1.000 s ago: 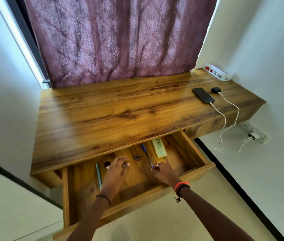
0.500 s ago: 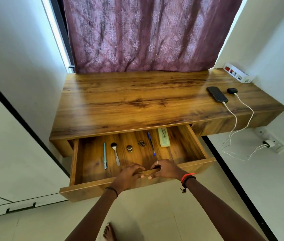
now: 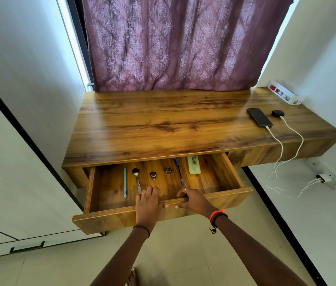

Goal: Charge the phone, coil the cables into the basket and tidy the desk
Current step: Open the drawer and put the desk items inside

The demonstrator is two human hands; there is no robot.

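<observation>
A black phone lies on the wooden desk at the right, with a white cable plugged in and running down to a wall charger. A small black case next to it has a second white cable. The drawer stands pulled out, holding a light blue pen, a spoon, coins, a blue pen and a yellow highlighter. My left hand and my right hand both grip the drawer's front edge.
A white basket sits at the desk's back right corner against the wall. A purple curtain hangs behind the desk. White cabinet doors stand at the left. My bare foot is on the tiled floor.
Both hands have come out of the drawer and taken hold of its front edge. The drawer looks pushed partly in, and the camera has pulled back and shifted left.
</observation>
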